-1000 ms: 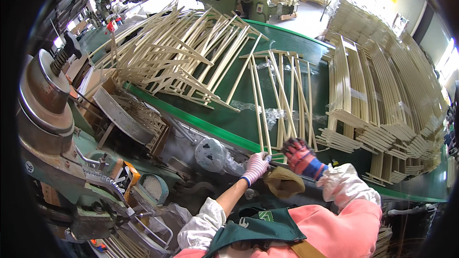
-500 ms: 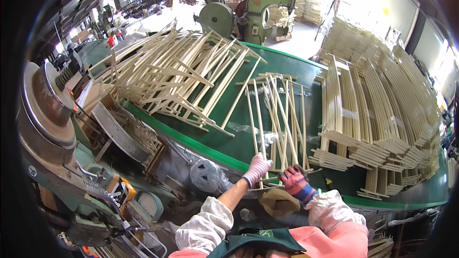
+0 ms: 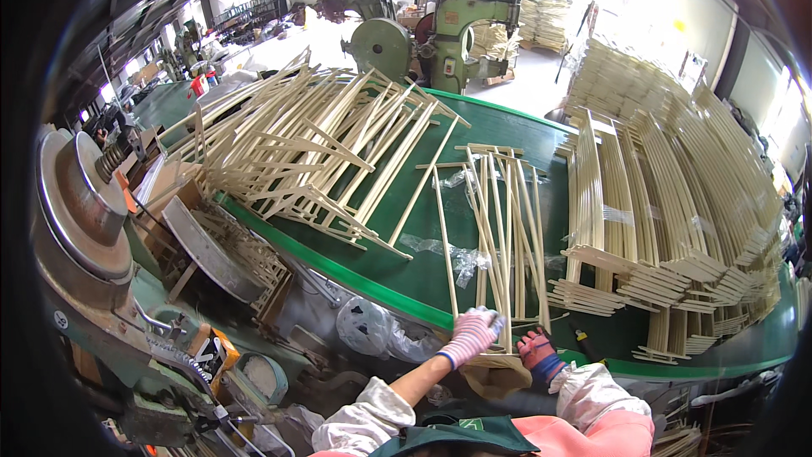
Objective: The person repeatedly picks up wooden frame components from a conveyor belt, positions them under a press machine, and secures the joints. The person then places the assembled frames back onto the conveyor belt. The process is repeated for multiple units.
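Observation:
A loose group of long cream-coloured slatted frames (image 3: 499, 241) lies on the green table right in front of me, their rails crossing at slight angles. My left hand (image 3: 474, 335), in a pink-and-white striped glove, is closed over the near ends of the left rails. Beside it, my right hand (image 3: 539, 353), in a red and dark blue glove, has its fingers curled at the near end of the right rail. Both hands are at the table's near edge and partly hide the frame ends. Crumpled clear plastic film (image 3: 469, 265) lies under the rails.
A tangled heap of similar frames (image 3: 313, 144) covers the table's left part. Neat bundled stacks (image 3: 668, 203) fill the right. A dark-handled tool (image 3: 584, 343) lies near my right hand. Green machines (image 3: 461, 25) stand beyond the green table (image 3: 541, 114); a large metal flywheel (image 3: 80, 211) rises at left.
Both hands have come nearer to me and slightly right, and the near frame ends have shifted. The leftmost rail now stands apart from the others. The view has tilted slightly.

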`<state>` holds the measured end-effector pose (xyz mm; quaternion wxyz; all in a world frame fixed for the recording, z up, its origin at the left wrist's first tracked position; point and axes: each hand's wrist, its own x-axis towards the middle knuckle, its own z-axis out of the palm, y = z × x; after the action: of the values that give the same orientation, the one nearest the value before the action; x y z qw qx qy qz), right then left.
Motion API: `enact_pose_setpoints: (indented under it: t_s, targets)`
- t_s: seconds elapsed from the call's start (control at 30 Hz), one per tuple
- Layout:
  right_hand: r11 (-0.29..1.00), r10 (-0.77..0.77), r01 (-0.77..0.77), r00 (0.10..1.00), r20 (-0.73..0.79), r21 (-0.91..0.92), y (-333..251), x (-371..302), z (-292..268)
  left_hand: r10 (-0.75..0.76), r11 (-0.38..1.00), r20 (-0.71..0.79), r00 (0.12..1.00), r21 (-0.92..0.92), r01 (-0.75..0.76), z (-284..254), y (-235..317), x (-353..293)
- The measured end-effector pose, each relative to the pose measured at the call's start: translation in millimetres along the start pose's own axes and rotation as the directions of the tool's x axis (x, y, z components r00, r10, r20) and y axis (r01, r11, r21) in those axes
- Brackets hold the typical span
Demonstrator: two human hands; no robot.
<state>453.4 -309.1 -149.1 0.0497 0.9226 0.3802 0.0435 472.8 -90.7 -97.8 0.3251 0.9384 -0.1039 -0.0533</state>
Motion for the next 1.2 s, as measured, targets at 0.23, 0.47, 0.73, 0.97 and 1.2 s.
enact_pose_setpoints:
  t_s: [0.23, 0.47, 0.73, 0.97, 1.2]
  targets:
    - [0.974, 0.109, -0.022, 0.92, -0.377, 0.227, 52, 72, -158, 0.023, 0.988, -0.195, 0.981, -0.146, -0.052, 0, -60, -55]
    - [0.903, 0.331, -0.421, 0.56, -0.759, 0.083, 193, 179, -399, 0.075, 0.985, -0.097, 0.992, 0.165, -0.058, 17, -54, -69]
    - [0.906, 0.195, 0.222, 0.536, -0.821, 0.36, 193, 107, -585, 0.239, 0.963, -0.739, 0.63, 0.265, -0.055, -117, 46, -74]
    - [0.904, 0.104, 0.258, 0.64, -0.762, 0.34, 95, 69, -596, 0.233, 0.957, -0.968, 0.092, 0.245, 0.155, -178, 44, -123]
    - [0.871, -0.222, 0.462, 0.674, -0.705, 0.167, -7, 80, -535, 0.074, 0.991, -0.938, 0.34, 0.106, 0.076, -153, -32, -216]
